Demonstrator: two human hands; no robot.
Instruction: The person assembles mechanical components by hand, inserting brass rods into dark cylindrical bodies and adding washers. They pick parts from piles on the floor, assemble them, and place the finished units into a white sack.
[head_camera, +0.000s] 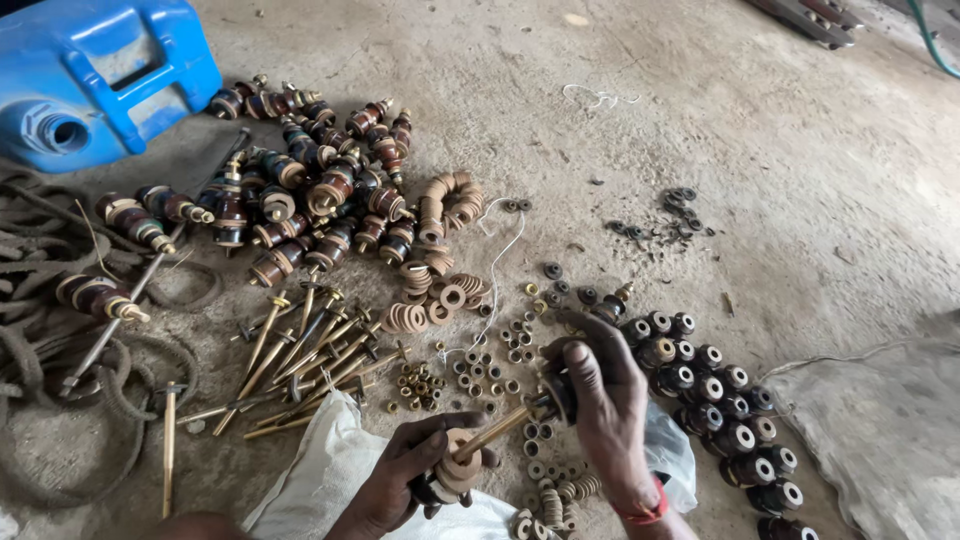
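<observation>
Between the hands, head view: left hand (405, 480) grips a brass rod (492, 432) with tan washers, right hand (598, 385) clasps its dark bushing (558, 393); assembled bushings (722, 410) right, loose rods (305, 362) left remain

Bare concrete floor (760, 120) is lying open across the upper right, giving the hands free passage there. Left of them, a spread of brass rods (300, 360) and a heap of brown insulators (310, 190) are blocking the way. To the right, rows of dark insulators (720, 400) are crowding in close. Small washers (500, 370) are littering the ground straight ahead, with a blue container (100, 70) closing the far left corner.
</observation>
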